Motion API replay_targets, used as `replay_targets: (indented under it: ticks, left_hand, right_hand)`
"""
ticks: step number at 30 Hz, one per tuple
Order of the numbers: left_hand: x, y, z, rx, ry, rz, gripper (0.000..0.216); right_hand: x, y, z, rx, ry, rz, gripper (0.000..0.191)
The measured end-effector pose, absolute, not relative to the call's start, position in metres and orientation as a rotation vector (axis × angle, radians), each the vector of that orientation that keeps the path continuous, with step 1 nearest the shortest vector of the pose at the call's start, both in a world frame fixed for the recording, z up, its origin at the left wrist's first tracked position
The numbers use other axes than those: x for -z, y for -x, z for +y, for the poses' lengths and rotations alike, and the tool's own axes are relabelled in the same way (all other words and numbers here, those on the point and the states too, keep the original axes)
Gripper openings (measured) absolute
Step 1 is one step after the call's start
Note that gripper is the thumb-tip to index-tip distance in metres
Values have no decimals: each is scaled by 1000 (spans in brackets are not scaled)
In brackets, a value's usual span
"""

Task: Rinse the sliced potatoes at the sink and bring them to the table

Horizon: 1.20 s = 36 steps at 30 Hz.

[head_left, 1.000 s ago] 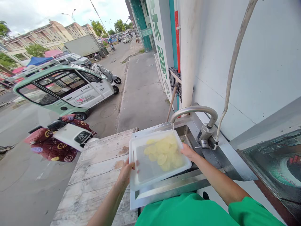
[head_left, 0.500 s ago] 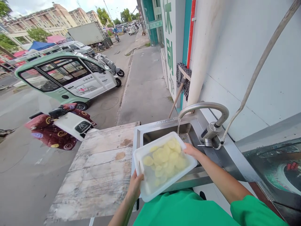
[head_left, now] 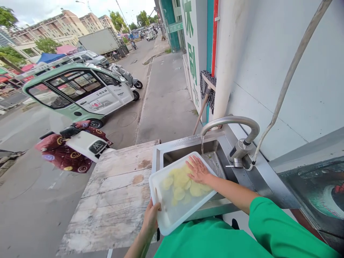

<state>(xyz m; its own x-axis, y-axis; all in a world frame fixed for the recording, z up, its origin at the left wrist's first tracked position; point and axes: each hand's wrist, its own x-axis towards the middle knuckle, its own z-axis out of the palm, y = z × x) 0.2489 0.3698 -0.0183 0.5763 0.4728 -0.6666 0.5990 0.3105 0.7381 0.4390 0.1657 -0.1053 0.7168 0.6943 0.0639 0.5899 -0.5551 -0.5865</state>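
A white plastic tray with cloudy water and pale yellow slices, which look like potato, is tilted over the near left part of the steel sink. My left hand grips the tray's left edge, thumb over the rim. Fingers spread, my right hand lies palm down over the slices at the tray's far right side. Water runs from the curved faucet into the basin just beyond the tray.
A weathered wooden board adjoins the sink on the left. A pale wall with a hose rises on the right. Behind the sink lean mops. A scooter and a green-white three-wheeler stand on the street.
My right hand has left the tray's right rim and moved onto the slices, fingers now spread. The tray has shifted slightly left, still held by my left hand.
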Motion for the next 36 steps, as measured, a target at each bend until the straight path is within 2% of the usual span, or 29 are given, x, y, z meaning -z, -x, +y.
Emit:
replay_targets:
  ticks: [12,36]
  left_hand:
    - [-8,-280,358,85,-1423,996,61]
    - [-16,-314,359,147,-1542,961,46]
  right_hand:
    - [123,-444,150,-289,2302,-956,73]
    - [149,-446,142,-246,2393,-874,77]
